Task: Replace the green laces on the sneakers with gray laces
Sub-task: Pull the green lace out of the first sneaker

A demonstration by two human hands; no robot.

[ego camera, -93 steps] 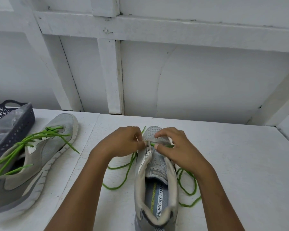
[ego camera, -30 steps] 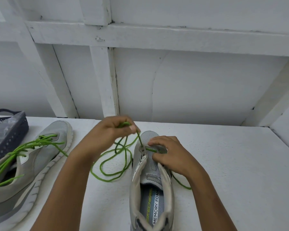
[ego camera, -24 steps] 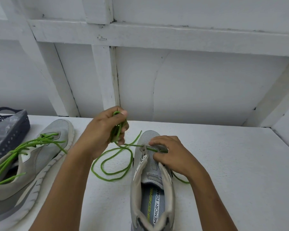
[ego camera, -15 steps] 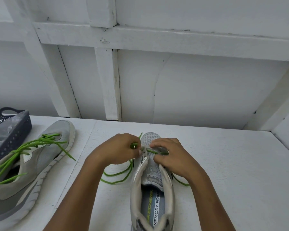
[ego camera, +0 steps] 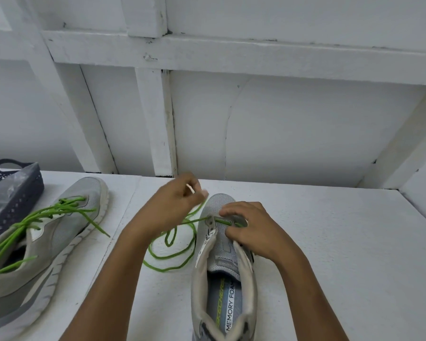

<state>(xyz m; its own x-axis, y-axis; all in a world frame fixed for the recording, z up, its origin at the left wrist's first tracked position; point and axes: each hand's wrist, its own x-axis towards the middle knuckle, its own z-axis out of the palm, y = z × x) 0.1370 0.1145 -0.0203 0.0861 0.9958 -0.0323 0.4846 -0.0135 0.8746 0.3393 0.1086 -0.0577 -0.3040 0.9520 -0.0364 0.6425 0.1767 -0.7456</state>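
A gray sneaker [ego camera: 221, 271] stands in front of me, toe pointing away, tongue and insole exposed. Its green lace [ego camera: 170, 252] runs only through the front eyelets and lies in loose loops on the table to the shoe's left. My left hand [ego camera: 172, 203] is raised left of the toe and pinches the lace, blurred by motion. My right hand [ego camera: 251, 230] rests on the shoe's right side by the front eyelets, fingers curled on the upper. A second gray sneaker [ego camera: 42, 242] at the left holds its own green lace [ego camera: 35, 225], loosened.
A dark perforated basket [ego camera: 15, 193] holding a clear plastic bag sits at the far left edge. The white table [ego camera: 342, 254] ends at a white panelled wall [ego camera: 280, 124] behind. No gray laces are in view.
My left hand pulled lace up and left, returned to the eyelet, and now rises away from the toe again, drawing lace out. More lace lies looped at the left; my right hand stayed put.
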